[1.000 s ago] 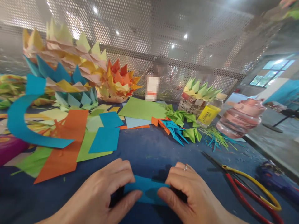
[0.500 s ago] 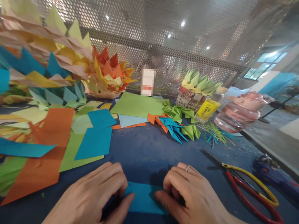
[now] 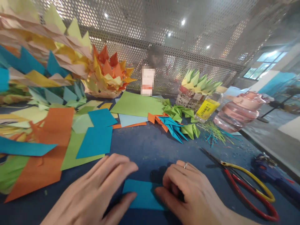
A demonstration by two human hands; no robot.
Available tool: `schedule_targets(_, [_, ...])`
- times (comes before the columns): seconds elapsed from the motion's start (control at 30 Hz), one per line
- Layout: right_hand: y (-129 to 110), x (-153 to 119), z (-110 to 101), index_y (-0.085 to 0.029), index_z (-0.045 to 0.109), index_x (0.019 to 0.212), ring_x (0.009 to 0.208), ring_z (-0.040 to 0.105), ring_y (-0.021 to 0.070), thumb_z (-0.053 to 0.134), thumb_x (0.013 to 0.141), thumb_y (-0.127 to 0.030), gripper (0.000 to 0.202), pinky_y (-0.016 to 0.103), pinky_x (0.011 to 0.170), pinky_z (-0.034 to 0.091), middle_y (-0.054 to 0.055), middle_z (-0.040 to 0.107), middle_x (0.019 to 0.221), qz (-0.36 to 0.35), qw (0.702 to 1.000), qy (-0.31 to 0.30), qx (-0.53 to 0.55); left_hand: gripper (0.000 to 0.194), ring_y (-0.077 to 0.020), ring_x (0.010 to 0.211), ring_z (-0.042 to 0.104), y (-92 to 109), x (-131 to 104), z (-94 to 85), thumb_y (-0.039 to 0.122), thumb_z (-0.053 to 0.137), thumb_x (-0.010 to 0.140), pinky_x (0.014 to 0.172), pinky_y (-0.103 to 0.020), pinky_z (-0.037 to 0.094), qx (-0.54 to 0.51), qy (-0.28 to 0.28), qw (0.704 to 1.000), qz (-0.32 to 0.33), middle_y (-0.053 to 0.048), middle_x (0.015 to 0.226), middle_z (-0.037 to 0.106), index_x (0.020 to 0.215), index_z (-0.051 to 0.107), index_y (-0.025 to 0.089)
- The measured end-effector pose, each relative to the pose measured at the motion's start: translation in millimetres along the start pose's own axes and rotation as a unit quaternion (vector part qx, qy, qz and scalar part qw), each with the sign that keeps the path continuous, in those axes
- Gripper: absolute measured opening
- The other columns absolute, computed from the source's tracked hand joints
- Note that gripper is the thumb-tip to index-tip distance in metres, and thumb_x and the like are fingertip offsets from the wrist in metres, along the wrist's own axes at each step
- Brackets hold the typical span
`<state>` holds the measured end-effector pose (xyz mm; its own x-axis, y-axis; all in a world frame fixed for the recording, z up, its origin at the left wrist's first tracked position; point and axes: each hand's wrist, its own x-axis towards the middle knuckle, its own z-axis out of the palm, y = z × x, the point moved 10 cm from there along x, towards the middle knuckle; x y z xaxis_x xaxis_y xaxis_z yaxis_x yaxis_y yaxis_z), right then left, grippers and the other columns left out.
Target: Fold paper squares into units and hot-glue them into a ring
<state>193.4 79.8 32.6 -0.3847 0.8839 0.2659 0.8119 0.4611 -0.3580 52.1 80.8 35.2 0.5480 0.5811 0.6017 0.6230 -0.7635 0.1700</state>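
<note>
A blue strip of paper [image 3: 143, 194] lies flat before me on the dark blue table, its right end hidden under fingers. My left hand [image 3: 100, 187] is open at the left end, thumb tip at the paper and the other fingers raised and stretched out above it. Over the right end, my right hand [image 3: 187, 190], with a ring on one finger, has its fingers curled and its thumb pressed on the paper. Farther out is a small pile of blue folded paper pieces [image 3: 172, 126], touching orange ones [image 3: 161, 120].
Open scissors [image 3: 225, 164] and a dark blue tool [image 3: 269, 172] lie at right. Behind them stand a yellow-labelled bottle [image 3: 207, 107] and a pink bottle [image 3: 239, 112]. Coloured sheets, including an orange one [image 3: 53, 140], cover the left, with folded-paper models [image 3: 107, 75] behind.
My left fingers have lifted from the paper and stretched forward and to the right. My right hand has stayed almost in place on the paper.
</note>
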Motion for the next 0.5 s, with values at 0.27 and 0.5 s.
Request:
schedule_targets(0.27, [0.4,2.6,2.0,-0.020,0.051,0.066,0.054,0.045,0.0104,0.067,0.083,-0.021,0.023,0.028,0.064,0.033,-0.007,0.050,0.056,0.007,1.000,0.001,0.011,0.041,-0.0091,0.074,0.060,36.2,-16.1,-7.0,0.017,0.029,0.104,0.083,-0.022,0.044,-0.013,0.121,0.987,0.108,0.006,0.077,0.066,0.090,0.067,0.024])
schedule_targets(0.5, [-0.8,0.3,1.5,-0.020,0.048,0.065,0.054,0.045,0.0100,0.064,0.085,-0.021,0.025,0.029,0.067,0.034,-0.007,0.049,0.056,0.019,1.000,-0.006,0.016,0.044,-0.0105,0.078,0.059,44.0,-19.9,-7.5,0.009,0.028,0.101,0.089,-0.021,0.044,0.029,0.108,0.980,0.163,0.004,0.079,0.066,0.092,0.069,0.022])
